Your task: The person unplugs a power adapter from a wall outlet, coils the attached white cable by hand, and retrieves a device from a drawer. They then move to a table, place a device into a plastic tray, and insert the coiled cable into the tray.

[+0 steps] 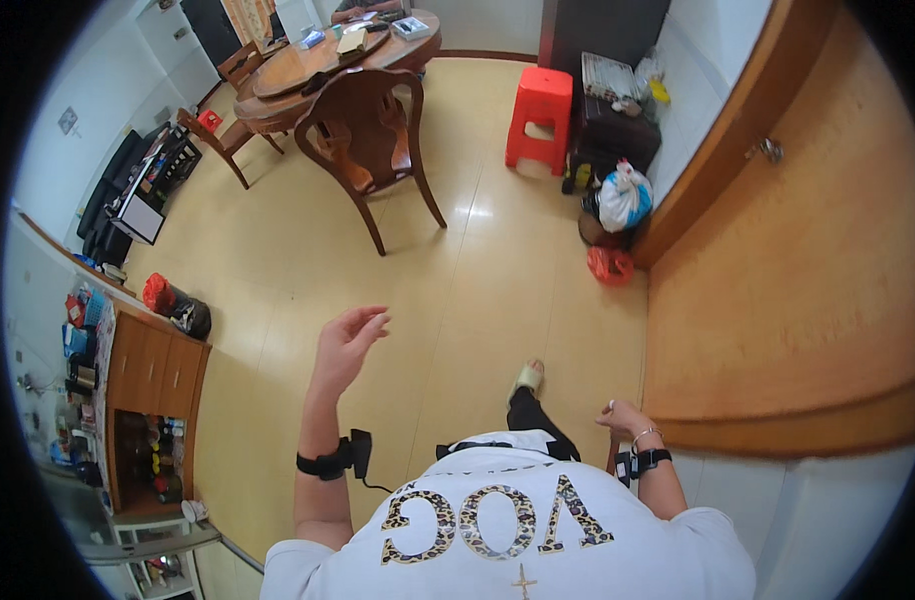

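My left hand [349, 346] hangs in the air over the tiled floor, fingers loosely bent, with nothing in it. A black strap with a small device [336, 456] is round that forearm. My right hand [624, 418] is at my side near the bottom of the wooden door [772, 300]. Its fingers are curled, and the palm side is hidden. It wears a bracelet [647, 435] and, behind that, another black strap [650, 460]. Below my white printed shirt [502, 517], one foot in a pale slipper [527, 379] is forward on the floor.
Ahead stands a carved wooden chair [367, 135] at a round wooden table [307, 71]; a person [360, 9] sits beyond it. A red plastic stool [540, 120] and bags [624, 199] line the right wall. At left is a wooden cabinet [154, 360] with a red-topped bin [176, 300] beside it.
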Available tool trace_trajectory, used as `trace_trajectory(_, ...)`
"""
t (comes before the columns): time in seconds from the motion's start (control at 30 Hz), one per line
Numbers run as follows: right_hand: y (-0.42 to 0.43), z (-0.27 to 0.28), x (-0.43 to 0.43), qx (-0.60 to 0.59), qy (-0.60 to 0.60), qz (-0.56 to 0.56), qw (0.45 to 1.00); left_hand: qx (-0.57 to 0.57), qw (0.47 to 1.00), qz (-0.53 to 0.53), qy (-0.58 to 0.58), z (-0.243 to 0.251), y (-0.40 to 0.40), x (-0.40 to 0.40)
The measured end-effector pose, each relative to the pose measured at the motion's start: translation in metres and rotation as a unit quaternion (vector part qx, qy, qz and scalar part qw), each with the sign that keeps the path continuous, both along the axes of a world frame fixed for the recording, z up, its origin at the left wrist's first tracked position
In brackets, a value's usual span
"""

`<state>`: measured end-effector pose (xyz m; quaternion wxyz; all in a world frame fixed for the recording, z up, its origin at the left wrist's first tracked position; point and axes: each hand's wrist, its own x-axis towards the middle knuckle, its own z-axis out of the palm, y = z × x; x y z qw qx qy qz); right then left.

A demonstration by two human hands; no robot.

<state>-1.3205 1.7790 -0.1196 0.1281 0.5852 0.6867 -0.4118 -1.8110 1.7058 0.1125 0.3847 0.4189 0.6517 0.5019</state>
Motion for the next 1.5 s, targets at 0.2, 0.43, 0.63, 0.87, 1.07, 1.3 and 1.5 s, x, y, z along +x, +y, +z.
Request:
trace_trajectory(0.2, 0.181, 0.0, -0.036, 0.035, 0.018, -0.015, 0.999, 0.037, 0.997, -0.067, -0.029, -0.01, 0.152, -0.004)
trace_trajectory(0.43, 0.406, 0.065, -0.156, 0.167, 0.068, 0.077, 0.981, -0.021, 0.999, 0.007, -0.03, -0.033, 0.287, -0.061)
trace_trajectory(0.63, 0.55, 0.092, -0.256, 0.115, 0.109, 0.178, 0.971, -0.041, 0.998, 0.016, -0.05, -0.045, 0.417, -0.099)
trace_trajectory(0.87, 0.699, 0.101, -0.296, 0.162, 0.082, 0.17, 0.969, 0.0, 0.998, -0.061, 0.019, -0.024, 0.627, -0.151)
trace_trajectory(1.07, 0.804, 0.088, -0.316, 0.126, 0.066, 0.115, 0.983, 0.058, 0.984, -0.158, 0.054, 0.012, 0.801, -0.165)
trace_trajectory(1.3, 0.97, 0.092, -0.374, 0.089, 0.102, 0.119, 0.984, 0.036, 0.988, -0.147, 0.024, -0.011, 0.949, -0.212)
trace_trajectory(1.5, 1.128, 0.113, -0.458, 0.164, 0.18, 0.193, 0.95, -0.054, 0.997, 0.011, 0.051, -0.046, 1.008, -0.291)
